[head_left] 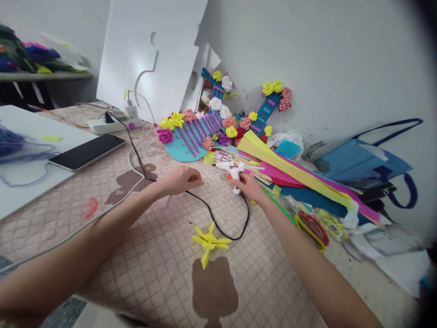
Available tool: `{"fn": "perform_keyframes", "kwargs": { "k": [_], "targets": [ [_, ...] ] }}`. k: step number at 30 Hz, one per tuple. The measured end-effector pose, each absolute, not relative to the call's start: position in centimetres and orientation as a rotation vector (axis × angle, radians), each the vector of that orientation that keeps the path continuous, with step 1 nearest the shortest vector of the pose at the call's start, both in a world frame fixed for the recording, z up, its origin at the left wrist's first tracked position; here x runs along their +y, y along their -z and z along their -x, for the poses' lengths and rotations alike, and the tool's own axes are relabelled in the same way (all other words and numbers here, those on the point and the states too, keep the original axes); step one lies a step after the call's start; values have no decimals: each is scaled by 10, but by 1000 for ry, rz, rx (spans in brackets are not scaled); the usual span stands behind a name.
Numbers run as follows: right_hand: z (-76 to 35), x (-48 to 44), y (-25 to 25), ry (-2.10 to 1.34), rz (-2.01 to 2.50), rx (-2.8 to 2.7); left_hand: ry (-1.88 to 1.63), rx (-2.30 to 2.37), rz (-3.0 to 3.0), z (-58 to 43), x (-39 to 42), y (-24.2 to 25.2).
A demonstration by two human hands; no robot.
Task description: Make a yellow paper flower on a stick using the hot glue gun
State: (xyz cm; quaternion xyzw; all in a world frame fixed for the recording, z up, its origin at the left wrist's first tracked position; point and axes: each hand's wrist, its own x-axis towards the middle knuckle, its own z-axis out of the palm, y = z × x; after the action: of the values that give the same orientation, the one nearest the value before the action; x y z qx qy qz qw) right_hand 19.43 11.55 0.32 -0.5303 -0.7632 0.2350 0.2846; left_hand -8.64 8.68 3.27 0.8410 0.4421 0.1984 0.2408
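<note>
A white hot glue gun [235, 169] with a small lit red light is in my right hand [251, 186], its nozzle pointing left. A black cord [223, 233] loops from its handle across the tablecloth. Left of the nozzle, my left hand [182, 179] hovers with its fingers curled together; what lies between them, if anything, cannot be made out. Closer to me, a yellow paper flower [210, 242] with pointed petals rests on the cloth, touched by neither hand.
Behind stand blue guitar-shaped crafts [184, 148] with paper flowers. To the right lie paper sheets [293, 168], wooden sticks, scissors [312, 230] and a blue bag [368, 159]. At left are a phone [88, 151], a power strip [114, 124] and a white cable [102, 212].
</note>
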Motion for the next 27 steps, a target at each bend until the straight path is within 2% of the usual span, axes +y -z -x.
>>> {"fn": "perform_keyframes", "kwargs": {
  "k": [4,12,27],
  "targets": [
    [-197,119,-6,-619,1406,-2037,-389,1034,-2371,87,85,-32],
    [-204,121,3,-644,1407,-2092,-462,1145,-2440,83,82,-35],
    [-205,121,-4,-650,1461,-2146,-254,928,-2364,82,76,-35]
  ]
}}
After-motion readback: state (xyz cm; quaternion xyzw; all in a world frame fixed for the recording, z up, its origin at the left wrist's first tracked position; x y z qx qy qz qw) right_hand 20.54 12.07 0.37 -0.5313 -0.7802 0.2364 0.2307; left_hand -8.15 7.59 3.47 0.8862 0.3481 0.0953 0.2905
